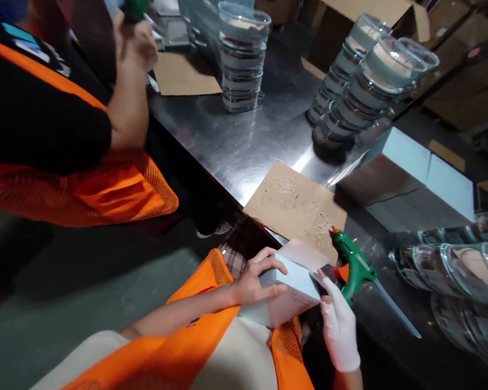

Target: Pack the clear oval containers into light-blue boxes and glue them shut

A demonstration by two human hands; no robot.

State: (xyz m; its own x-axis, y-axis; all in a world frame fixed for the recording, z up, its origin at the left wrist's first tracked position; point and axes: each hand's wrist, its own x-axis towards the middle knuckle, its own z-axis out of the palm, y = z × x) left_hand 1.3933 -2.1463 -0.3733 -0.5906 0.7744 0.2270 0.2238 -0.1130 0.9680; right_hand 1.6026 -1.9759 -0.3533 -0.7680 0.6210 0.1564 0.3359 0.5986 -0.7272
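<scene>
A pale carton box (295,276) rests against my lap at the table's edge, its flap (303,252) standing up on the far side. My bare left hand (262,277) lies over the box's left part, fingers and thumb gripping its top. At the right end, my right hand (339,322), in a white glove, holds the box's edge between fingers and thumb. Just beyond that hand lies a green glue gun (354,262) with an orange nozzle and a glue stick (396,307) out of its back. The nozzle rests on a cardboard sheet (296,203) spotted with dried glue.
Stacked glass containers stand on the metal table (211,132): one stack (243,65) at the back, others (355,89) further right. Closed pale boxes (406,181) and more glassware (467,271) sit to the right. Another person (44,108) in an orange vest works at left.
</scene>
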